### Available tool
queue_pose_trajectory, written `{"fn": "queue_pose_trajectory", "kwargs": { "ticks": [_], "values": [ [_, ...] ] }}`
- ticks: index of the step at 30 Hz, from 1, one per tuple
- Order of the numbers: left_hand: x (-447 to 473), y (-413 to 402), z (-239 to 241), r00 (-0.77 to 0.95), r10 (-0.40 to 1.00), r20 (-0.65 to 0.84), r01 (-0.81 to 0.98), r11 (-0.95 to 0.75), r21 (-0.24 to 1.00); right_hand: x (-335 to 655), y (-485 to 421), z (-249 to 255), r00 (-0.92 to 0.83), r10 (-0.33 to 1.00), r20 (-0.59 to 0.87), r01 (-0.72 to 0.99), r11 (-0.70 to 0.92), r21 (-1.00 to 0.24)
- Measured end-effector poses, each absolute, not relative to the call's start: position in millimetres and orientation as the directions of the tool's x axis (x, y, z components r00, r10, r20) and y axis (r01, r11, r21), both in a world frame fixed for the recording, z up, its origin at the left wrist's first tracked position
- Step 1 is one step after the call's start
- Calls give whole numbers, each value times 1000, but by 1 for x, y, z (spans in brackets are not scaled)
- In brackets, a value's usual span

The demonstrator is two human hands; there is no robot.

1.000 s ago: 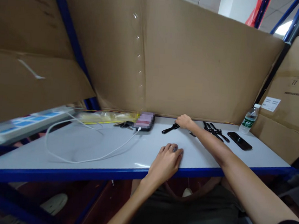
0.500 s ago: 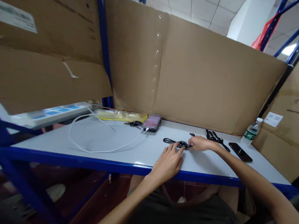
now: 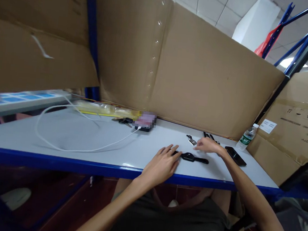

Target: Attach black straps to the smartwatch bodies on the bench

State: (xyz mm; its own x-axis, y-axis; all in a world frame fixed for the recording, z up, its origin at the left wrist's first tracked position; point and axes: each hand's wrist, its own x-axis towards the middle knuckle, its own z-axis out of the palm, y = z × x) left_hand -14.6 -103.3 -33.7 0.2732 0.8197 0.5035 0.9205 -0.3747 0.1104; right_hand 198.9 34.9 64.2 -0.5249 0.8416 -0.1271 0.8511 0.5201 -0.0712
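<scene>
My left hand lies on the white tabletop with fingers spread, its fingertips over the left end of a black watch-like band. The band lies flat; its wider middle and right strap show. Above and right of it, my right hand has its fingers bent together. Whatever they may hold is hidden. Just left of those fingers lies a small silver metal piece with a black end. Several similar black bands lie behind my right hand, partly covered by it.
A black phone and a water bottle are at the right. A device with a white cable, keys and clear plastic bags are farther left. Cardboard walls the back and sides.
My right hand has come off the black band and moved right, uncovering the band's right strap and the metal piece. The band now lies straighter. The whole view has shifted.
</scene>
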Motion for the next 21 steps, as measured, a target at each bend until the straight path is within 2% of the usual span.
{"fn": "queue_pose_trajectory", "kwargs": {
  "ticks": [2, 3, 6, 11, 14, 18, 21],
  "values": [
    [-15, -104, -33, 276, 818, 505, 917, -381, 115, 189, 51, 62, -431, 902, 15, 902, 431, -11],
    [-15, -104, -32, 275, 818, 506, 915, -384, 124, 183, 58, 60, -400, 916, 35, 917, 399, 14],
    [-15, -105, -31, 266, 822, 504, 910, -387, 150, 171, 73, 53, -342, 939, -46, 939, 343, 12],
    [-14, -107, -29, 273, 832, 482, 911, -384, 147, 174, 87, 43, -289, 953, -95, 934, 259, -245],
    [-17, -106, -28, 283, 835, 472, 902, -399, 167, 180, 87, 37, -303, 951, -59, 890, 260, -375],
    [-21, -104, -27, 256, 855, 451, 904, -377, 200, 184, 73, 30, -318, 947, 52, 788, 295, -540],
    [-22, -103, -26, 212, 871, 443, 925, -326, 198, 190, 56, 28, -404, 915, 21, 608, 285, -741]
  ]
}}
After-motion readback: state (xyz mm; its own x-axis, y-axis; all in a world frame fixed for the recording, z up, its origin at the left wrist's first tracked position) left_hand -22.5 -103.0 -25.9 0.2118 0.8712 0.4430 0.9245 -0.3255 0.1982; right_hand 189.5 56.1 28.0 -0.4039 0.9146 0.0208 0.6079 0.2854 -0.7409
